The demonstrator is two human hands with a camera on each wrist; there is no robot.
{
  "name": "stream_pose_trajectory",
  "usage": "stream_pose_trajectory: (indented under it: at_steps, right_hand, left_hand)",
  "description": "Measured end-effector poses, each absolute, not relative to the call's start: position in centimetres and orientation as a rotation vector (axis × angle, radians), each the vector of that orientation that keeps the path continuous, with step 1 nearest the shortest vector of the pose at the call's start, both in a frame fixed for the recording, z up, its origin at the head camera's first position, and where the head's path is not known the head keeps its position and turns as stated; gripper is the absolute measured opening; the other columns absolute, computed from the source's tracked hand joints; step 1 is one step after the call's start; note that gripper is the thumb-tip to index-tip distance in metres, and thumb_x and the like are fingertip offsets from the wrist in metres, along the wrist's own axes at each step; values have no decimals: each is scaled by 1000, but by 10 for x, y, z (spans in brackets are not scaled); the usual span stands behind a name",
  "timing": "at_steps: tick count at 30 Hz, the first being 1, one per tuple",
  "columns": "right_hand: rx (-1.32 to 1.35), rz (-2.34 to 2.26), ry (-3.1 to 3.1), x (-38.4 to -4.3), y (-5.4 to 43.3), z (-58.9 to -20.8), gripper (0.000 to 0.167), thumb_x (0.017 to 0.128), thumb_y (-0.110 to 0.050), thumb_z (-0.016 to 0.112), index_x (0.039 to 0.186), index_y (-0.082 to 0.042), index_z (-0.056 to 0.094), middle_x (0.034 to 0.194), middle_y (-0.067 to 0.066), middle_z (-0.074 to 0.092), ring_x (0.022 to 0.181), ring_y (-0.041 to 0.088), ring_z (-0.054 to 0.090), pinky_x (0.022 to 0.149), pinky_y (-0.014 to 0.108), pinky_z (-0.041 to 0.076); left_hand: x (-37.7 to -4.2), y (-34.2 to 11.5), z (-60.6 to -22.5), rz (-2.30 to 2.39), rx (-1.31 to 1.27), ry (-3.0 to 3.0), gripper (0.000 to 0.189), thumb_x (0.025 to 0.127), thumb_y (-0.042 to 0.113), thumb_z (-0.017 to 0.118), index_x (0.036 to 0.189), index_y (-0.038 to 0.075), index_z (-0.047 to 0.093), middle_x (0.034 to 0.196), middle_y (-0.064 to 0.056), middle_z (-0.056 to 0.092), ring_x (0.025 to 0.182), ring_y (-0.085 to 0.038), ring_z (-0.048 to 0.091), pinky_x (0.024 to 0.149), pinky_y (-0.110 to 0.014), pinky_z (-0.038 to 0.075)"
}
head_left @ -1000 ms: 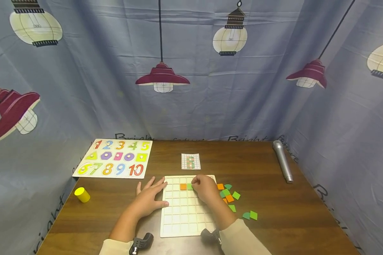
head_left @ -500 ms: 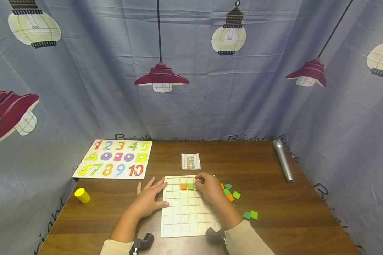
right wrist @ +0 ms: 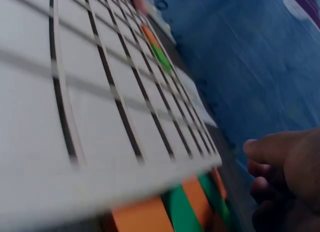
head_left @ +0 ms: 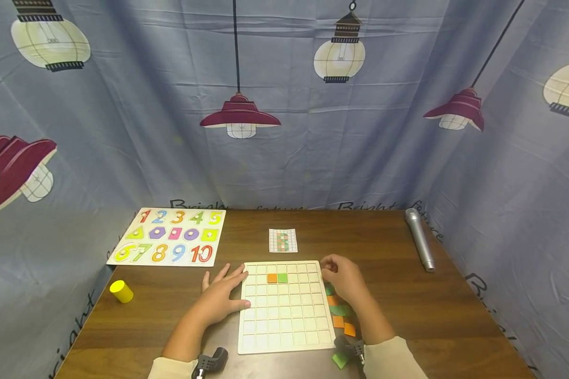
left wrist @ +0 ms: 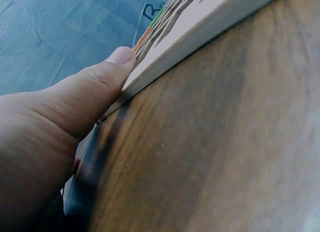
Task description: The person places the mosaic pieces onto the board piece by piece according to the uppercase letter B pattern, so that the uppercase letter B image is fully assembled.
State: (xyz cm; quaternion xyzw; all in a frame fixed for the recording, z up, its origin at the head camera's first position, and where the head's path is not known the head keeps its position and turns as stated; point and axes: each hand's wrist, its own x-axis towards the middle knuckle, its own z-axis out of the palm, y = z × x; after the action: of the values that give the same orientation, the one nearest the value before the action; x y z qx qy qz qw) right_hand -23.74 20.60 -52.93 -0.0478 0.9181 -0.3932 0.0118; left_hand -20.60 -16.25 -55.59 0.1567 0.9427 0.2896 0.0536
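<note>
A pale grid board (head_left: pixel 284 321) lies on the table, with an orange square tile (head_left: pixel 272 278) and a light green square tile (head_left: pixel 282 278) side by side in its second row. My left hand (head_left: pixel 220 300) is spread at the board's left side; in the left wrist view its thumb (left wrist: pixel 107 69) presses the board's edge. Past the upper right corner hovers my right hand (head_left: pixel 345 276), fingers loosely bent, no tile visible between them in the right wrist view. Beneath its forearm lie several loose orange and green tiles (head_left: pixel 338 321), partly covered.
Behind the board lies a small printed pattern card (head_left: pixel 282 240). A number and shape puzzle board (head_left: pixel 218 226) is at the back left, with a yellow cylinder (head_left: pixel 121 291) in front of it. On the far right lies a silver microphone (head_left: pixel 420 239). A lamp-print curtain (head_left: pixel 284 168) hangs behind.
My right hand has left the green tile, which now sits beside the orange one, and has moved right off the board to the loose tiles. The left hand stays put.
</note>
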Motion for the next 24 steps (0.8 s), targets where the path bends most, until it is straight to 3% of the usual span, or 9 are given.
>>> stream_pose_trajectory:
  at_steps: [7, 21, 24]
  right_hand:
    - [-52, -1146, 2882, -240, 243, -537, 21, 98, -15, 73, 119, -13, 72, 104, 2, 65, 94, 22, 58, 78, 34, 52]
    - [-168, -956, 2900, -235, 259, -543, 35, 96, -10, 74, 130, -14, 72, 125, 7, 67, 112, 27, 64, 97, 52, 56]
    - [-198, -943, 2901, -235, 258, -543, 35, 95, -8, 72, 130, -16, 72, 123, 6, 68, 111, 26, 65, 98, 53, 55]
  left_hand:
    - [-206, -162, -556, 870, 480, 2871, 83, 84, 51, 83, 155, 21, 53, 170, 4, 36, 161, -39, 19, 117, -79, -11]
    - [-206, -163, -555, 892, 469, 2860, 81, 86, 49, 83, 156, 22, 53, 170, 6, 35, 161, -38, 17, 118, -76, -12]
    - [-206, -163, -555, 895, 472, 2860, 81, 86, 49, 83, 156, 22, 52, 170, 5, 35, 162, -38, 17, 118, -76, -13]
